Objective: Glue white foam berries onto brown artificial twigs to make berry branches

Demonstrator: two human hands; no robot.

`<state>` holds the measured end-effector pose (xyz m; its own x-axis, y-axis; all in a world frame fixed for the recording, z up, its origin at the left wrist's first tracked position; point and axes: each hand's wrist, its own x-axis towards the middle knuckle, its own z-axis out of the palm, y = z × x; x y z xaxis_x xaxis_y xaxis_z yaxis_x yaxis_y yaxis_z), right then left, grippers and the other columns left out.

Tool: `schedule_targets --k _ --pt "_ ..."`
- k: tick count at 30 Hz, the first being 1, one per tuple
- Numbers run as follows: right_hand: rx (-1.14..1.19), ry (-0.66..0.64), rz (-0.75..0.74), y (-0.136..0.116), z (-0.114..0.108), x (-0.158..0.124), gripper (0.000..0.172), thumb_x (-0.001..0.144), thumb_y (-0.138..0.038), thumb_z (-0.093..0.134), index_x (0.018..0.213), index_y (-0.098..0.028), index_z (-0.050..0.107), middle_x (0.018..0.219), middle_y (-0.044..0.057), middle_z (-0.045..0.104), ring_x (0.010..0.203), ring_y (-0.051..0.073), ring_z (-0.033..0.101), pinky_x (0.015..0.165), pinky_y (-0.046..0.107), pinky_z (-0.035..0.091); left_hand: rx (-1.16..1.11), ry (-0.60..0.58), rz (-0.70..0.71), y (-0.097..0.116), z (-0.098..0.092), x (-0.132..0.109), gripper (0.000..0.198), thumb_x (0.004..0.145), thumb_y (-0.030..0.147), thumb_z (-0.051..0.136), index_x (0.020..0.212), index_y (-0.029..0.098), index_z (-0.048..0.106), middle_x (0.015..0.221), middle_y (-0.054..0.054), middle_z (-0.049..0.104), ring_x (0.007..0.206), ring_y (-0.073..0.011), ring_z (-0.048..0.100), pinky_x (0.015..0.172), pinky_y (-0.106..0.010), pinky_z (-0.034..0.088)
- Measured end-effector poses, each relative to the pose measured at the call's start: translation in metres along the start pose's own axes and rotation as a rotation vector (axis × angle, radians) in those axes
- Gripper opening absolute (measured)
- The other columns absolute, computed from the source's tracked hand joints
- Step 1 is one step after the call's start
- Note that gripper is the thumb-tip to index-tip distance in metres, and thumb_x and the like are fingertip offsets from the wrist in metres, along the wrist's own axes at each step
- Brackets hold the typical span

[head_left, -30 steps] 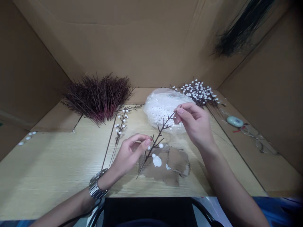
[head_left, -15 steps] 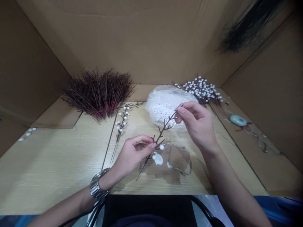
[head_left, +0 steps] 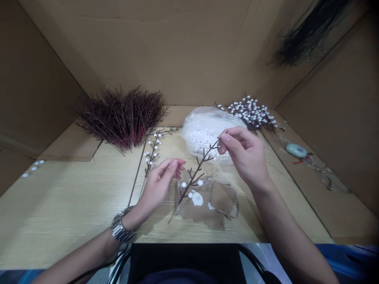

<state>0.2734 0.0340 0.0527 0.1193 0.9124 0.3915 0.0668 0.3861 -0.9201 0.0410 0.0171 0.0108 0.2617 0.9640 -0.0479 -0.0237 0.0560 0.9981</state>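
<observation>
My right hand [head_left: 244,154] pinches a brown artificial twig [head_left: 194,177] by its upper end, holding it slanted over the cardboard. Three white balls sit on the twig's lower side shoots, one of them a white ball [head_left: 200,183] on the right. Left of the twig, apart from it, is my left hand [head_left: 162,179], its fingers loosely extended and nothing visible in them. Beneath the twig lies a torn cardboard piece [head_left: 217,223] with a white, glue-like patch [head_left: 197,199].
A plastic bag of white balls [head_left: 204,130] stands behind my right hand. Bare twigs [head_left: 124,114] are heaped at the back left, ball-covered twigs [head_left: 251,110] at the back right. A finished-looking twig [head_left: 153,152] lies left of centre. Glasses [head_left: 325,173] and a pale green oval object [head_left: 296,150] lie right.
My left hand has let go of the twig and moved left and slightly up, uncovering a third ball on it. My right hand keeps its hold, almost still.
</observation>
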Motion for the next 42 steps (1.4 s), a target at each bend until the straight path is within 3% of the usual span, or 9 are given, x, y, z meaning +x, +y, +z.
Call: schedule_targets --k 4,9,12,15,19,26,42 --pt "0.02 -0.002 0.001 0.0 -0.001 0.001 0.011 0.091 -0.031 0.072 0.083 -0.024 0.069 0.063 -0.004 0.061 0.06 0.012 0.053 0.062 0.029 0.044 0.007 0.087 0.022 -0.009 -0.007 0.01 0.024 0.095 0.041 0.068 0.099 0.021 0.081 0.09 -0.003 0.075 0.084 -0.0171 0.066 0.082 -0.028 0.052" --pt "0.038 0.008 -0.007 0.002 -0.002 0.002 0.011 0.091 -0.03 0.072 0.082 -0.024 0.068 0.062 -0.004 0.061 0.059 0.012 0.053 0.062 0.03 0.043 0.039 0.079 0.008 -0.005 -0.011 0.011 0.019 0.083 0.038 0.083 0.082 0.019 0.081 0.079 -0.002 0.076 0.079 -0.018 0.066 0.078 -0.029 0.051" --pt "0.032 0.018 -0.007 0.001 -0.001 0.002 0.012 0.091 -0.031 0.072 0.082 -0.024 0.068 0.062 -0.004 0.06 0.059 0.013 0.053 0.061 0.03 0.043 0.071 0.047 0.017 0.003 -0.008 0.006 0.023 0.085 0.04 0.08 0.076 0.019 0.078 0.073 -0.001 0.073 0.074 -0.0176 0.065 0.075 -0.029 0.051" --pt "0.026 0.017 -0.013 0.0 0.0 0.002 0.012 0.091 -0.032 0.072 0.083 -0.024 0.069 0.062 -0.004 0.061 0.059 0.013 0.053 0.062 0.03 0.044 0.096 -0.041 0.031 0.012 -0.003 0.0 0.03 0.093 0.047 0.069 0.087 0.02 0.08 0.084 -0.004 0.076 0.078 -0.0186 0.066 0.077 -0.03 0.053" --pt "0.018 0.012 -0.023 -0.002 0.001 0.0 0.013 0.091 -0.034 0.073 0.083 -0.024 0.069 0.062 -0.004 0.06 0.059 0.013 0.053 0.062 0.03 0.045 0.097 -0.131 -0.04 0.018 0.005 -0.006 0.027 0.089 0.046 0.072 0.09 0.02 0.078 0.087 -0.005 0.077 0.081 -0.0208 0.069 0.074 -0.03 0.053" --pt "-0.017 0.017 -0.015 -0.003 0.003 -0.001 0.014 0.09 -0.036 0.073 0.083 -0.025 0.068 0.063 -0.004 0.061 0.059 0.013 0.054 0.061 0.03 0.046 0.063 -0.162 -0.119 0.015 0.01 -0.009 0.021 0.085 0.041 0.078 0.082 0.02 0.077 0.081 -0.004 0.077 0.071 -0.0186 0.067 0.064 -0.028 0.049" --pt "-0.04 0.012 -0.012 -0.001 0.005 0.0 0.016 0.089 -0.037 0.074 0.082 -0.024 0.068 0.063 -0.004 0.061 0.058 0.013 0.055 0.058 0.029 0.047 0.055 -0.261 -0.163 0.018 0.011 -0.009 0.015 0.082 0.033 0.079 0.086 0.02 0.075 0.093 -0.003 0.076 0.083 -0.0205 0.069 0.077 -0.032 0.052"
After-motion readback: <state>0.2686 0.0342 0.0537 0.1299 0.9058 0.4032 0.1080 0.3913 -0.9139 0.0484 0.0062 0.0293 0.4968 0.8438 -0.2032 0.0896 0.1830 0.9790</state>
